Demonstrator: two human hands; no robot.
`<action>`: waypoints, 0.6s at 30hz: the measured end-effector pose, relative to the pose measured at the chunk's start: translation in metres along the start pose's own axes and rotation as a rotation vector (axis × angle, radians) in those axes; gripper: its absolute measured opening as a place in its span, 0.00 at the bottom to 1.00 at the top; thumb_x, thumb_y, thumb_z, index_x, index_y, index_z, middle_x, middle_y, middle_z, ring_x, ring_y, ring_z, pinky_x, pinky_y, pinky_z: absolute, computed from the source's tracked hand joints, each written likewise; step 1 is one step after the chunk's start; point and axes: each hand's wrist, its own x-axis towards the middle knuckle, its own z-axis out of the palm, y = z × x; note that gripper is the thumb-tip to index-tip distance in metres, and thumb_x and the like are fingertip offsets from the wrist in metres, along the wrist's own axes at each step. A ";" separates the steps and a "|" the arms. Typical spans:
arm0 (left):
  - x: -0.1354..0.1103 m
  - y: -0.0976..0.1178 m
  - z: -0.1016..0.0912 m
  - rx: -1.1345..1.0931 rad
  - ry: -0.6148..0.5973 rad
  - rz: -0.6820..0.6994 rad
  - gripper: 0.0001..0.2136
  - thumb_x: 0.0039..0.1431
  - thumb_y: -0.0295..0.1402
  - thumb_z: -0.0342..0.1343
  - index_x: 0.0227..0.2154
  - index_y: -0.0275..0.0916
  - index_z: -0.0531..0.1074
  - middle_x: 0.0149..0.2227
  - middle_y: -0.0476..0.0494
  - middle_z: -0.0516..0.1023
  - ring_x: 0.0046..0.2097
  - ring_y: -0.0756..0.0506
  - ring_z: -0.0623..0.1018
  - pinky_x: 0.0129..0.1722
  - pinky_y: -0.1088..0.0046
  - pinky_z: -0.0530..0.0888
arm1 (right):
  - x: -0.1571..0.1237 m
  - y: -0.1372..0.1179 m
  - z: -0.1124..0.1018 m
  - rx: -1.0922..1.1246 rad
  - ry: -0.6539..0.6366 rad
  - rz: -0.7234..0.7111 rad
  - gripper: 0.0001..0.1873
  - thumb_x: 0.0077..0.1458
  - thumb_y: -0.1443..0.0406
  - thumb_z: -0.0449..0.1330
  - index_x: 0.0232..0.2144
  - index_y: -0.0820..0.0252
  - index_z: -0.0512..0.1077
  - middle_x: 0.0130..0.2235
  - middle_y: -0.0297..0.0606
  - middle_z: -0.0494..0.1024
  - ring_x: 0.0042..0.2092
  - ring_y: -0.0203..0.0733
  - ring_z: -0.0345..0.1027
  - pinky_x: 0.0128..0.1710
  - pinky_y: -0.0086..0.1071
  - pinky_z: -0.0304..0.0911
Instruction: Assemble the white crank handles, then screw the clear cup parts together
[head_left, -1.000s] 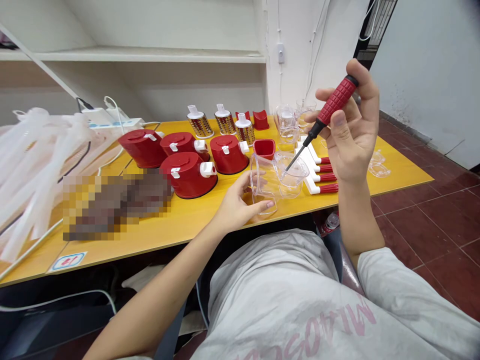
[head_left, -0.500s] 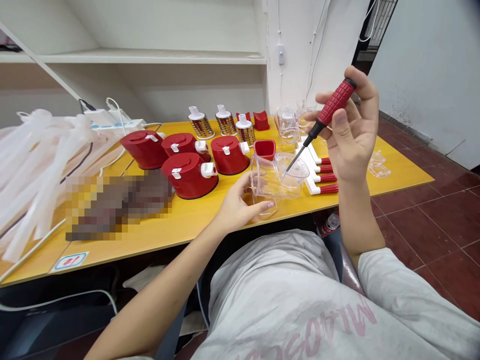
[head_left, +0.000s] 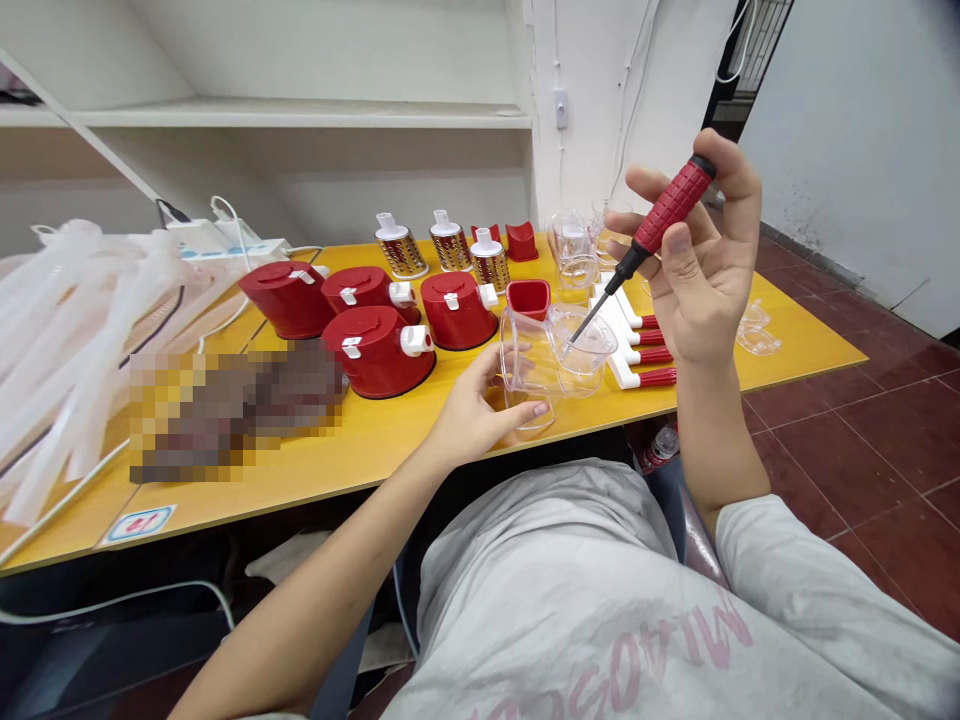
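Right hand (head_left: 701, 270) has fanned its upper fingers slightly, still pinching the screwdriver (head_left: 667, 205), tip at the clear cup (head_left: 589, 350) ahead. Left hand (head_left: 476, 400) curls round the clear jug (head_left: 525, 370) on the counter (head_left: 375, 470), apparently steadying it.

Raising the right hand (head_left: 697, 260) up high, bending the wrist back a little, curling the fingers (head_left: 645, 185) in and pressing the thumb close. Holding the right arm (head_left: 720, 430) nearly straight up. Reaching the left arm (head_left: 322, 590) out long and low, curving the left hand (head_left: 472, 400) like a wide cup, with the thumb up and the fingertips (head_left: 538, 408) pointing sideways.
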 end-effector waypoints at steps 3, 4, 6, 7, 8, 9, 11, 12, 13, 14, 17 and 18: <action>0.000 -0.001 0.000 0.006 0.002 0.003 0.36 0.52 0.49 0.81 0.60 0.43 0.75 0.55 0.38 0.83 0.58 0.33 0.83 0.62 0.53 0.78 | -0.001 -0.004 0.000 0.033 -0.058 0.023 0.45 0.60 0.38 0.74 0.73 0.32 0.65 0.57 0.34 0.89 0.59 0.52 0.87 0.60 0.50 0.87; 0.000 -0.001 0.000 0.007 0.000 0.003 0.36 0.52 0.49 0.81 0.60 0.43 0.75 0.55 0.37 0.83 0.58 0.33 0.83 0.62 0.53 0.78 | -0.001 -0.005 -0.001 0.032 -0.066 0.022 0.46 0.60 0.38 0.74 0.74 0.31 0.64 0.55 0.34 0.89 0.59 0.52 0.87 0.59 0.49 0.88; 0.000 -0.001 0.000 0.004 -0.003 0.001 0.37 0.52 0.49 0.82 0.61 0.43 0.75 0.55 0.37 0.84 0.59 0.32 0.83 0.62 0.53 0.78 | 0.000 -0.003 -0.001 0.009 -0.070 0.020 0.49 0.59 0.36 0.74 0.75 0.30 0.62 0.54 0.34 0.89 0.60 0.52 0.86 0.56 0.47 0.89; 0.000 -0.001 0.000 0.001 -0.006 0.001 0.38 0.52 0.48 0.82 0.62 0.43 0.74 0.56 0.37 0.84 0.60 0.31 0.83 0.63 0.52 0.78 | 0.000 -0.002 -0.001 -0.001 -0.066 0.023 0.50 0.58 0.36 0.75 0.76 0.28 0.61 0.53 0.34 0.88 0.61 0.52 0.86 0.56 0.46 0.89; 0.000 -0.001 0.000 -0.002 -0.010 0.000 0.38 0.52 0.48 0.82 0.62 0.43 0.74 0.57 0.36 0.84 0.60 0.31 0.83 0.63 0.52 0.78 | 0.000 -0.002 -0.001 -0.006 -0.058 0.030 0.51 0.58 0.37 0.75 0.76 0.27 0.61 0.53 0.34 0.88 0.61 0.52 0.85 0.56 0.46 0.89; -0.001 -0.001 0.000 -0.005 -0.013 -0.001 0.39 0.52 0.48 0.82 0.63 0.43 0.74 0.57 0.36 0.84 0.61 0.31 0.83 0.64 0.52 0.78 | 0.000 -0.002 -0.001 -0.008 -0.045 0.043 0.52 0.57 0.37 0.76 0.76 0.26 0.60 0.54 0.34 0.88 0.62 0.52 0.84 0.56 0.46 0.89; -0.001 -0.001 -0.001 -0.008 -0.019 -0.001 0.38 0.53 0.47 0.82 0.63 0.43 0.74 0.58 0.36 0.84 0.62 0.31 0.83 0.65 0.52 0.77 | -0.001 -0.003 0.000 -0.010 -0.007 0.076 0.52 0.56 0.38 0.78 0.76 0.25 0.61 0.55 0.34 0.87 0.62 0.52 0.84 0.57 0.46 0.89; -0.001 -0.001 -0.001 -0.009 -0.021 0.001 0.38 0.53 0.47 0.82 0.63 0.43 0.74 0.59 0.37 0.83 0.62 0.31 0.83 0.65 0.52 0.77 | -0.002 -0.004 0.001 -0.018 0.010 0.087 0.52 0.55 0.38 0.78 0.75 0.26 0.63 0.55 0.34 0.87 0.62 0.52 0.84 0.57 0.45 0.89; -0.001 -0.001 -0.001 -0.010 -0.021 0.005 0.38 0.53 0.47 0.82 0.63 0.43 0.74 0.59 0.37 0.83 0.62 0.31 0.83 0.65 0.52 0.77 | -0.002 -0.006 0.001 -0.026 0.017 0.091 0.51 0.55 0.37 0.78 0.75 0.28 0.64 0.55 0.34 0.87 0.62 0.52 0.85 0.56 0.45 0.89; -0.001 -0.002 -0.001 -0.008 -0.021 0.009 0.37 0.53 0.47 0.81 0.63 0.43 0.74 0.59 0.37 0.83 0.61 0.32 0.83 0.65 0.52 0.77 | -0.002 -0.007 0.001 -0.028 0.013 0.086 0.49 0.56 0.37 0.77 0.74 0.29 0.65 0.55 0.34 0.87 0.62 0.52 0.85 0.56 0.44 0.89; 0.000 -0.002 -0.001 0.009 -0.020 0.019 0.36 0.54 0.48 0.81 0.63 0.44 0.75 0.58 0.37 0.84 0.60 0.32 0.84 0.64 0.52 0.78 | -0.002 -0.011 -0.001 0.018 -0.045 0.069 0.43 0.60 0.40 0.76 0.71 0.32 0.67 0.56 0.34 0.88 0.59 0.50 0.87 0.56 0.45 0.89; 0.000 -0.002 -0.001 0.011 -0.018 0.019 0.36 0.54 0.48 0.81 0.62 0.44 0.75 0.58 0.37 0.84 0.60 0.32 0.84 0.64 0.52 0.78 | -0.002 -0.011 -0.002 0.041 -0.062 0.069 0.41 0.60 0.41 0.76 0.70 0.32 0.68 0.56 0.33 0.88 0.58 0.50 0.88 0.57 0.45 0.88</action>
